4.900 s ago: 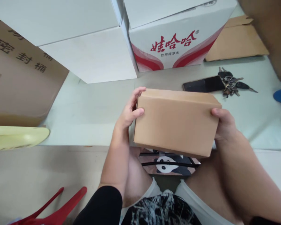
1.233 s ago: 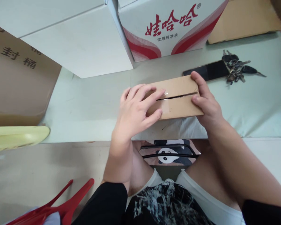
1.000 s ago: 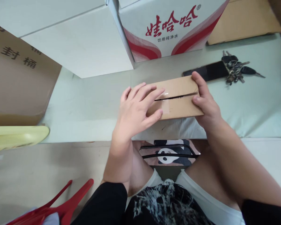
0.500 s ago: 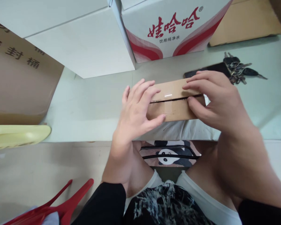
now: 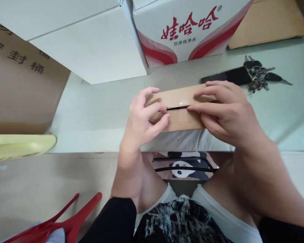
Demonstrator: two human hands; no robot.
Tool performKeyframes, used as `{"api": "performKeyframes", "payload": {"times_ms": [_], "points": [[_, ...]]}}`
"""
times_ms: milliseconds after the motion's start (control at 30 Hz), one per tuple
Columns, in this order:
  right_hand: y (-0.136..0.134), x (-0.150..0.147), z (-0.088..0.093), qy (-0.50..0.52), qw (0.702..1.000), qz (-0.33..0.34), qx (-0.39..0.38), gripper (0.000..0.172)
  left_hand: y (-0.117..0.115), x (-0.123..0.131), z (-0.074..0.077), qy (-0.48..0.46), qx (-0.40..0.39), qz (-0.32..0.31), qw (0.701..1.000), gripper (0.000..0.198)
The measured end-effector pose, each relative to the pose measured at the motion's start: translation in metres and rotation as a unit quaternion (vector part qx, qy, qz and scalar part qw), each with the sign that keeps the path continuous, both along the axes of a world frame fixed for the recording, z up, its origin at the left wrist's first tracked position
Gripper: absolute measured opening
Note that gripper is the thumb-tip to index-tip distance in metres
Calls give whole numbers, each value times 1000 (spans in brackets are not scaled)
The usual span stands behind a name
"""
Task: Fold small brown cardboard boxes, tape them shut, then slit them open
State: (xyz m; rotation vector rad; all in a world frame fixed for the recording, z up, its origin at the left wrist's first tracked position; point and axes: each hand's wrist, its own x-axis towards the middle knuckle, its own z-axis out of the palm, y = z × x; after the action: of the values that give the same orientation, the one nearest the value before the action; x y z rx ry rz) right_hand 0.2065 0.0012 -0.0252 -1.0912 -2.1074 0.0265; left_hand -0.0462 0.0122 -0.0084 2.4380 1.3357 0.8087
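Observation:
A small brown cardboard box (image 5: 182,119) lies near the table's front edge, with a dark gap between its two top flaps and clear tape across the middle. My left hand (image 5: 147,114) rests on its left end, fingers apart, fingertips by the gap. On the right end lies my right hand (image 5: 218,108), its fingers spread and the index fingertip at the gap. Behind the right hand are a black phone (image 5: 226,77) and a bunch of keys (image 5: 259,74).
White cartons (image 5: 91,47) and a white and red carton (image 5: 182,47) stand at the back. A large brown carton (image 5: 22,91) and a yellow-green object (image 5: 22,145) are at the left. A red chair (image 5: 76,216) is at lower left.
My left hand's fingers have bent and moved toward the gap. My right index finger has stretched left along the gap, and the thumb has drawn down to the box's near side.

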Motion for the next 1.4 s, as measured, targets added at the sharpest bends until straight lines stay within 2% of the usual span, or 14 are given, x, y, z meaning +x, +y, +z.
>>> {"api": "performKeyframes", "payload": {"times_ms": [133,300,500,667,933,1167,1300,1400], "points": [[0,-2,-1,15,1000,15,-16,24,0,1,0,12,-21,1,1000,10],[-3,-5,-1,-11,997,3,-71,39,-1,4,2,37,-45,5,998,10],[-5,-6,1,-34,993,-15,-114,43,1,5,3,42,-74,14,996,11],[-2,-5,-4,-17,996,-6,-87,43,3,5,2,43,-81,26,995,17],[-4,-9,-4,-56,994,-46,-82,43,2,7,2,55,-70,26,996,17],[-4,-10,-4,-72,992,-60,-81,47,-4,9,6,89,-62,9,994,49],[-4,-10,-3,-64,992,-60,-88,48,-8,13,12,104,-56,18,993,50],[-5,-12,-3,-54,992,-57,-97,47,-4,17,15,76,-37,-7,996,45]]}}
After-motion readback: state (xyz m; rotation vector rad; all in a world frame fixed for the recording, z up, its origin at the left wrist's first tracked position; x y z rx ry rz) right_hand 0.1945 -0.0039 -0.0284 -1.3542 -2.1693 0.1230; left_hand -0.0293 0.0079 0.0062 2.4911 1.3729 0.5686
